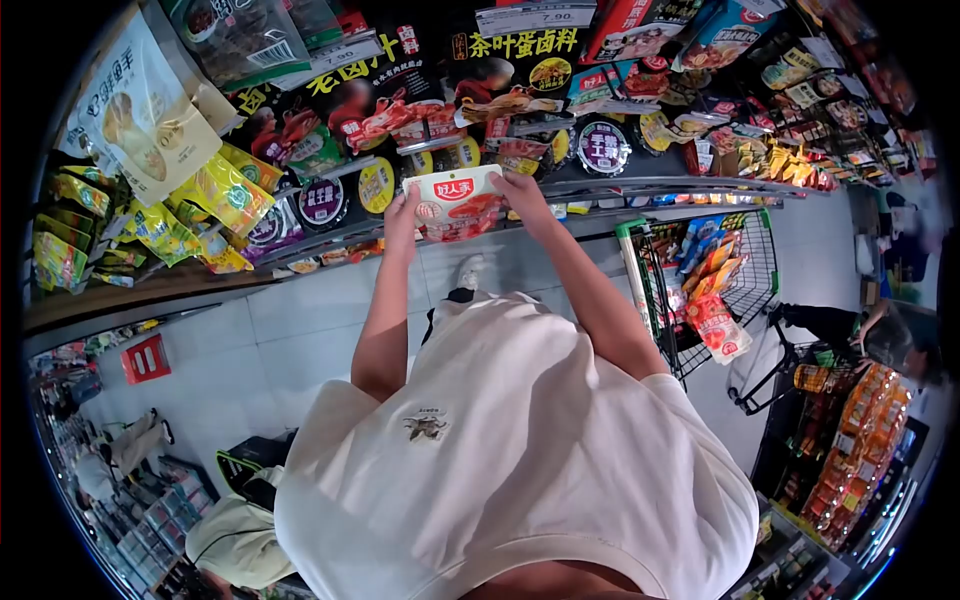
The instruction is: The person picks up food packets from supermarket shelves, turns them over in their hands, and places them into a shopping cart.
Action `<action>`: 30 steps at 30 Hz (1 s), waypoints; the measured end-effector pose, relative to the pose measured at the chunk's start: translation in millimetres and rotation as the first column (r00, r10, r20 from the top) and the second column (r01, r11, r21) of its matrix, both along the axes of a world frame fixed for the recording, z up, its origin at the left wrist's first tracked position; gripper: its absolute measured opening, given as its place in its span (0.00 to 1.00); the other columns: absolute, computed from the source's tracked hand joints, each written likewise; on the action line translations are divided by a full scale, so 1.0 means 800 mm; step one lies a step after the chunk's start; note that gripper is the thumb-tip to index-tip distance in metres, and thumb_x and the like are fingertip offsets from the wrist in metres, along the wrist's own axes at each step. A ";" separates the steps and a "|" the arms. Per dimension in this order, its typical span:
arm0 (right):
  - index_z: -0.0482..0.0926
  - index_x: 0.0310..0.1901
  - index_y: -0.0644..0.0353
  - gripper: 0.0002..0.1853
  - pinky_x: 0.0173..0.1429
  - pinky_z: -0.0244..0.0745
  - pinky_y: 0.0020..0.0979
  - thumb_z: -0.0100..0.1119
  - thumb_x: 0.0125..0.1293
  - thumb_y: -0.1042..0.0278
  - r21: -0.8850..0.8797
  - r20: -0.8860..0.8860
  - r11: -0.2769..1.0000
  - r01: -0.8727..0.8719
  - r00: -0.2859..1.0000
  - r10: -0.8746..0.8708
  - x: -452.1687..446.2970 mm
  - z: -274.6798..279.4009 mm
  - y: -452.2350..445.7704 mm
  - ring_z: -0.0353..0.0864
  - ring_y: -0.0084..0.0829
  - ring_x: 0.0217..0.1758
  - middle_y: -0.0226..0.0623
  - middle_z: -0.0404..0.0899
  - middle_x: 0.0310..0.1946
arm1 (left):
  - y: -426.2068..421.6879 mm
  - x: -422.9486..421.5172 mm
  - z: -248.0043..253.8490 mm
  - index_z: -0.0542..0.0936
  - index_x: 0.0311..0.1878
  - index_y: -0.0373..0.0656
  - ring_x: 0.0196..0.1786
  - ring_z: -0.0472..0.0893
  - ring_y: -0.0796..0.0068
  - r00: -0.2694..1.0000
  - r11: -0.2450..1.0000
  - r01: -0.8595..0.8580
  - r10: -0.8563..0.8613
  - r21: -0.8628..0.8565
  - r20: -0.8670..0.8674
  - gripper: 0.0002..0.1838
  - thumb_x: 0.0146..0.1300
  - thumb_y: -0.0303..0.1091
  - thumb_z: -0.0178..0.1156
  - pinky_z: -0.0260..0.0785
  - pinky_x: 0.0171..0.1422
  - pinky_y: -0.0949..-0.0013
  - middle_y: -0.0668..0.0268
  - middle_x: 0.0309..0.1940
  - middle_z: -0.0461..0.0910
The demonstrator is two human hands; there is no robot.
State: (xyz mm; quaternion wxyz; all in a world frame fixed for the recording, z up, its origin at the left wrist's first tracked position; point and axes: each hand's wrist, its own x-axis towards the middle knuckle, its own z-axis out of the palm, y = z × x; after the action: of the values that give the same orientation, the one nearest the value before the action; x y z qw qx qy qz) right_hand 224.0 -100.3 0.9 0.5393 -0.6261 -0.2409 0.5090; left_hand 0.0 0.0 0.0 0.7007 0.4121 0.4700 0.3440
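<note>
I hold the red-and-white packet between my left hand and my right hand, each closed on one side of it, its printed face toward me, just in front of the stocked shelf. Looking the packet over seems to be the step in hand; the next move, I judge, calls for a secure pinch at both sides and clearance from the shelf edge, with the cart to my right.
</note>
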 end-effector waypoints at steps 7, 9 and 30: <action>0.77 0.31 0.65 0.22 0.33 0.59 0.27 0.60 0.73 0.51 0.106 0.084 0.994 -0.014 0.996 0.005 0.008 -0.017 0.055 0.60 0.16 0.30 0.22 0.67 0.24 | 0.047 0.009 0.006 0.82 0.53 0.34 0.48 0.80 0.79 0.997 0.999 -0.017 0.014 0.044 0.073 0.22 0.74 0.48 0.58 0.70 0.55 0.73 0.66 0.48 0.83; 0.77 0.30 0.64 0.22 0.33 0.58 0.27 0.60 0.73 0.51 0.139 0.057 0.990 0.011 0.998 -0.019 0.008 -0.018 0.061 0.60 0.16 0.30 0.21 0.67 0.24 | 0.058 0.013 0.005 0.82 0.52 0.34 0.48 0.80 0.79 0.997 0.997 -0.021 0.015 0.079 0.081 0.22 0.74 0.47 0.58 0.69 0.55 0.73 0.66 0.47 0.84; 0.84 0.44 0.63 0.18 0.44 0.68 0.23 0.62 0.72 0.54 0.045 0.074 0.998 0.054 0.996 -0.057 0.010 0.021 0.096 0.72 0.15 0.38 0.23 0.78 0.33 | 0.102 0.028 0.006 0.80 0.52 0.35 0.49 0.81 0.77 0.971 0.991 -0.131 0.136 -0.036 0.196 0.18 0.72 0.42 0.62 0.71 0.54 0.72 0.64 0.48 0.83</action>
State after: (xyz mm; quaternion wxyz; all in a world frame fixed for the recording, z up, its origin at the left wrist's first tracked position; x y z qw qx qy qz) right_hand 231.6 -23.7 17.7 0.5572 -0.6394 -0.2544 0.4647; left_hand 22.7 81.4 4.8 0.7240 0.3352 0.4286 0.4241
